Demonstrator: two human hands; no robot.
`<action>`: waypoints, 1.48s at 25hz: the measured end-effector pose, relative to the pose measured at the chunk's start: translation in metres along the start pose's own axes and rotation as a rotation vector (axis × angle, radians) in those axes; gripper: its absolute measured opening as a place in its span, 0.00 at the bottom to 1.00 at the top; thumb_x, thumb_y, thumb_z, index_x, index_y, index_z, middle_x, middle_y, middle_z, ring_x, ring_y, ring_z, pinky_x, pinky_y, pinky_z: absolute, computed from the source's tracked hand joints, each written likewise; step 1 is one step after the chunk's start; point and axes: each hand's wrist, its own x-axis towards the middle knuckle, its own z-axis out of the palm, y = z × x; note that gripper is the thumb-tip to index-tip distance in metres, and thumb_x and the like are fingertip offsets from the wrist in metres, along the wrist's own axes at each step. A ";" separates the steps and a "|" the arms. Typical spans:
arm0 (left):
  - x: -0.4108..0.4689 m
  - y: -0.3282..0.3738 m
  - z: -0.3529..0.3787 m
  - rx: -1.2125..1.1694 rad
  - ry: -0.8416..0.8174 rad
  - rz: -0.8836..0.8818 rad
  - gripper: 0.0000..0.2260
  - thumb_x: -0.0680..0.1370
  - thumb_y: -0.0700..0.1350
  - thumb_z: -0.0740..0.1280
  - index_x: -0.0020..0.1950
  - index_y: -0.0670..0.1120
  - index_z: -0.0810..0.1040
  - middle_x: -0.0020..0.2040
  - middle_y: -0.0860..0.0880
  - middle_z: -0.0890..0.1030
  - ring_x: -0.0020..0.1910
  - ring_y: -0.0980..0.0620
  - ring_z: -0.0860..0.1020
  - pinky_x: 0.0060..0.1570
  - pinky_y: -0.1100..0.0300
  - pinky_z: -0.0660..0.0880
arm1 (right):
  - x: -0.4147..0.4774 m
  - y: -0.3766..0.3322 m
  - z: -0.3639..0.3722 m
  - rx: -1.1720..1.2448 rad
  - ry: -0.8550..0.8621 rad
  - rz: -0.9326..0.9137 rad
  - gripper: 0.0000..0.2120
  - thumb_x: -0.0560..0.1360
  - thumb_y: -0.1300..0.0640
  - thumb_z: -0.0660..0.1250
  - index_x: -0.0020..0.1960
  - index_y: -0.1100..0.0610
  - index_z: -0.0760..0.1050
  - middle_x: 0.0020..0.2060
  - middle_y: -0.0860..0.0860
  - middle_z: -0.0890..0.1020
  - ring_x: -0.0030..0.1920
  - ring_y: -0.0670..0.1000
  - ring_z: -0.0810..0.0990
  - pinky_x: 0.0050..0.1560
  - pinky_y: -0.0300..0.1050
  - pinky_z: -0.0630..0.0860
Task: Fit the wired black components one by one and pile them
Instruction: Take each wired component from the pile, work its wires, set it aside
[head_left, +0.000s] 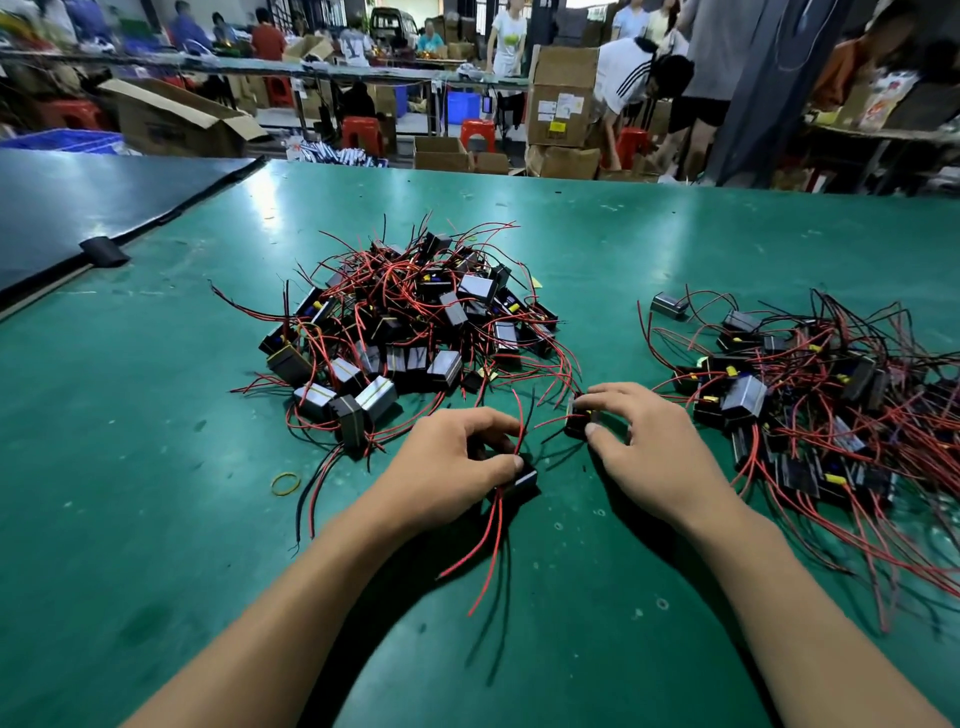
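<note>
My left hand (457, 457) grips a small black wired component (522, 480) against the green table (156, 467), its red and black leads trailing toward me. My right hand (644, 441) pinches a second black component (579, 421) between thumb and fingertips, a short way to the right of the first. A large heap of black components with red and black wires (410, 322) lies just beyond both hands. A second, flatter spread of the same parts (810, 395) lies to the right of my right hand.
A yellow rubber band (285, 483) lies on the table left of my left hand. A dark mat (78, 208) with a black clip (104, 252) covers the far left. Cardboard boxes (563, 98), red stools and people stand beyond the far table edge.
</note>
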 end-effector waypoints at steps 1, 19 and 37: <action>0.000 -0.001 -0.005 -0.003 -0.008 -0.012 0.13 0.74 0.40 0.74 0.57 0.48 0.82 0.45 0.52 0.85 0.37 0.55 0.79 0.47 0.58 0.79 | -0.002 -0.001 -0.003 -0.011 0.006 0.016 0.09 0.75 0.53 0.71 0.55 0.45 0.83 0.55 0.43 0.79 0.59 0.48 0.78 0.63 0.51 0.74; -0.001 -0.001 -0.007 -0.157 0.066 0.001 0.10 0.76 0.40 0.71 0.55 0.50 0.81 0.47 0.50 0.85 0.46 0.54 0.82 0.47 0.60 0.78 | -0.015 -0.027 -0.009 -0.027 0.001 -0.081 0.04 0.76 0.53 0.72 0.50 0.50 0.84 0.44 0.46 0.84 0.46 0.49 0.81 0.53 0.48 0.77; -0.003 0.007 0.003 -0.027 0.280 0.247 0.12 0.74 0.32 0.70 0.53 0.46 0.85 0.46 0.51 0.81 0.40 0.54 0.78 0.43 0.54 0.77 | -0.013 -0.039 0.000 0.640 0.076 0.193 0.07 0.77 0.52 0.71 0.43 0.54 0.77 0.36 0.50 0.82 0.31 0.45 0.75 0.37 0.42 0.73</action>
